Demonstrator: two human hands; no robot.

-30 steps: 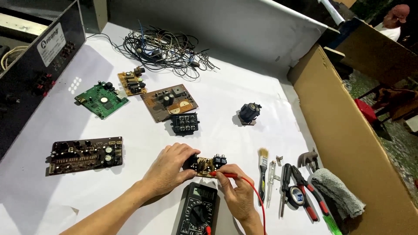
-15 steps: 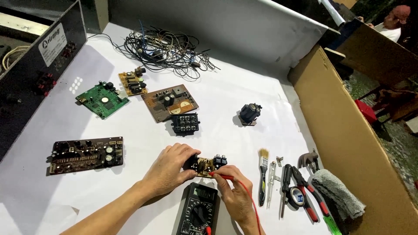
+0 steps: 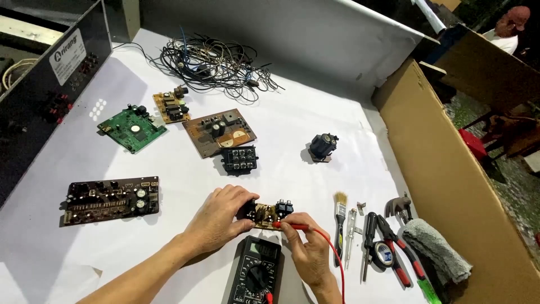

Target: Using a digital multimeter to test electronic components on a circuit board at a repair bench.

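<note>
Barely shifted, right hand (image 3: 308, 247) half hides red probe (image 3: 292, 226) on small board (image 3: 269, 213).

Both my forearms are bare as far as the near edge shows them; no sleeve, cuff or glove covers either one. My left hand (image 3: 216, 222) wears no ring, watch or band that I can see, and my right hand (image 3: 308, 253) is likewise unadorned. My nails are short and plain. My wrists carry no strap.
</note>
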